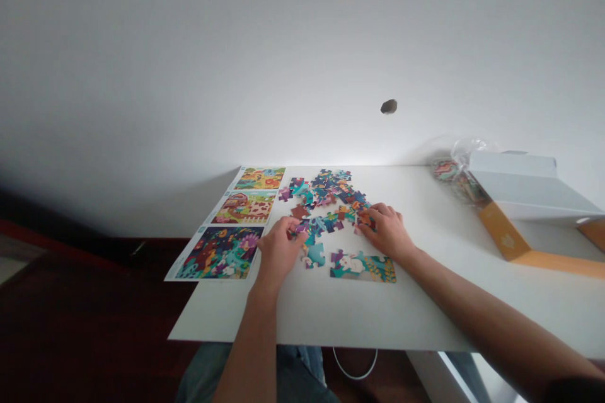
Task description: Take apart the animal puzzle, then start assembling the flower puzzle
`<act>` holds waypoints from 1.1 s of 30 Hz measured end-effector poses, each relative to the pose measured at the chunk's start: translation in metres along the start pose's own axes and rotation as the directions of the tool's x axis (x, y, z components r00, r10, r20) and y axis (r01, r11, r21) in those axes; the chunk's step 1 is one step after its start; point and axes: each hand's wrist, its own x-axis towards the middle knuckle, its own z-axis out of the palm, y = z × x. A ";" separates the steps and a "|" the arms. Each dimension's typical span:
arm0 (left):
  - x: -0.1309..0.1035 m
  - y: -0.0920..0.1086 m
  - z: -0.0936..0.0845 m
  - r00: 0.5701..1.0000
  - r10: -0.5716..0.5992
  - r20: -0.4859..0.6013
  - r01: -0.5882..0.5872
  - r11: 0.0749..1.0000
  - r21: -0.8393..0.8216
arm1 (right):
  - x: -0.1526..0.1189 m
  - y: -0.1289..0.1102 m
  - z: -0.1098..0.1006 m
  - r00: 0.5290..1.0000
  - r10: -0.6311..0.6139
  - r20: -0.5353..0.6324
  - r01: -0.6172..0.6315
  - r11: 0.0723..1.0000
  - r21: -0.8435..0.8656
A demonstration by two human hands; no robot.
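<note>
1 strip sits joined, nearside of right hand; loose pieces remain beyond left hand; cannot tell whether either grips.

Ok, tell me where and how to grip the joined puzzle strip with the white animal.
Probably take the strip by its long near edge, from the person's side: it lies flat, that edge looks straight, and loose pieces lie left and beyond.
</note>
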 end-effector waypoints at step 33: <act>-0.019 0.010 -0.002 0.896 0.255 0.363 -0.294 0.954 0.055 | -0.012 -0.024 -0.015 0.963 -0.270 -0.003 0.228 0.807 0.544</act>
